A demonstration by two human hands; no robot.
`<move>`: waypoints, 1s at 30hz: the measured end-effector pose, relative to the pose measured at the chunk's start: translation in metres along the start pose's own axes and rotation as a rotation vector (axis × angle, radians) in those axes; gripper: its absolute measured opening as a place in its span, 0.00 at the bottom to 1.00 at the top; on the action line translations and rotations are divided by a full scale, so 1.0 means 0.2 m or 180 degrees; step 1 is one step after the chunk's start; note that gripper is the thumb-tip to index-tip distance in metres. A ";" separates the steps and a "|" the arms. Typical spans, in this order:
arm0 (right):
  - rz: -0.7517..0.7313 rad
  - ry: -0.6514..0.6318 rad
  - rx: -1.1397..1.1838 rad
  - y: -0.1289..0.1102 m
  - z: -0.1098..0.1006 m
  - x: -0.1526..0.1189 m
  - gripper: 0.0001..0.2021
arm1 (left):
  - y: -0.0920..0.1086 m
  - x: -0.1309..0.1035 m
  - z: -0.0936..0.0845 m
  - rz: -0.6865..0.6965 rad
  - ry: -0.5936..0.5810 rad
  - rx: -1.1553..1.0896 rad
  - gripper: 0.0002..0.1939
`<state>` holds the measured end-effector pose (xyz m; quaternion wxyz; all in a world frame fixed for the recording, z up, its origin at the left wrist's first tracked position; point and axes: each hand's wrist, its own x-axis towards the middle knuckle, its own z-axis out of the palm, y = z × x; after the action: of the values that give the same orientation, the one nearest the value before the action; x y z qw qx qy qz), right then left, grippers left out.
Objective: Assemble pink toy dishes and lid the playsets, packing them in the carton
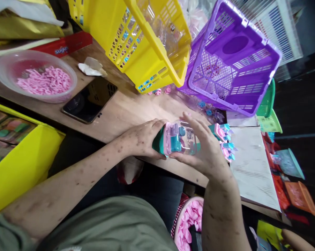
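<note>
A wooden table (136, 104) runs across the view, with a white board (254, 167) on its right-hand side. On the far part of it a yellow basket (136, 62) leans at an angle, clear plastic parts inside, and a purple basket (235, 66) tilts just beside it, its open mouth showing. At the left edge, below the tabletop, a bright yellow box (18, 177) holds packed pink and green items. Below the near edge, beside the person's lap, a round pink tub (176, 223) is filled with glossy pink pieces. A translucent bowl (5, 78) of small pink pieces rests on the left of the table, near a red box (76, 43) marked "sugus". A dark phone (90, 101) lies face up near the bowl, a crumpled scrap (91, 67) just behind it.

Near the table's front edge, the person holds a small container (167, 138) on its side, with a green base, pink rim and clear cover over teal and lilac parts. The left hand (144, 139) has its fingers clamped around the green base; the right hand (205, 146) grips the clear cover between thumb and fingers. Pink and teal pieces (225, 134) sit just beyond the right hand.
</note>
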<state>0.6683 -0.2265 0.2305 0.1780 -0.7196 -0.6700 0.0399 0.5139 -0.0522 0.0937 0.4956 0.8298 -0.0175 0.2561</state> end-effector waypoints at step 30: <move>0.0136 0.0633 0.0951 0.01 0.23 -0.09 0.45 | 0.05 -0.03 -0.04 0.0905 0.0834 0.0808 0.57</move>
<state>0.6549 -0.2357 0.1827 0.3474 -0.6996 -0.6202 0.0715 0.5022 -0.0518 0.1023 0.3443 0.8343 -0.0374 0.4290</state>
